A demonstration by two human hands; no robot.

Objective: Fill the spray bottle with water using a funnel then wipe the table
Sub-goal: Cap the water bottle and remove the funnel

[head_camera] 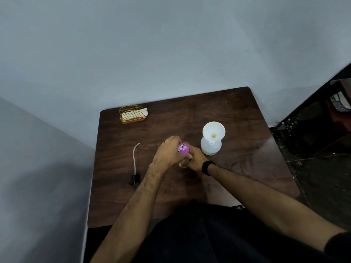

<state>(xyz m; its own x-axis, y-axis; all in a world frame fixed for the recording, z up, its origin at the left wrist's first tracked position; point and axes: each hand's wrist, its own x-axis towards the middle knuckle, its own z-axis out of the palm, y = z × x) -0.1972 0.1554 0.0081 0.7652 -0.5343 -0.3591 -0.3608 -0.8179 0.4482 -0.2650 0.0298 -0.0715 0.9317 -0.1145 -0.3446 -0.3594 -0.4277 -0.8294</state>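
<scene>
Right hand (195,160) and left hand (169,152) both wrapped around purple-labelled water bottle (183,148). Just right of hands: white spray bottle (210,147), funnel (213,131) seated in its neck. Looks light, top-heavy, tippy; steady by lower body when pouring.

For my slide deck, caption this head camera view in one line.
Both hands grip a purple bottle beside the funnel on the spray bottle.

Readable text: none anywhere.
Purple bottle label (183,148): dark and white print near the middle of the table (247,168), too blurred to read.
Brands, numbers, signs: none legible.
</scene>
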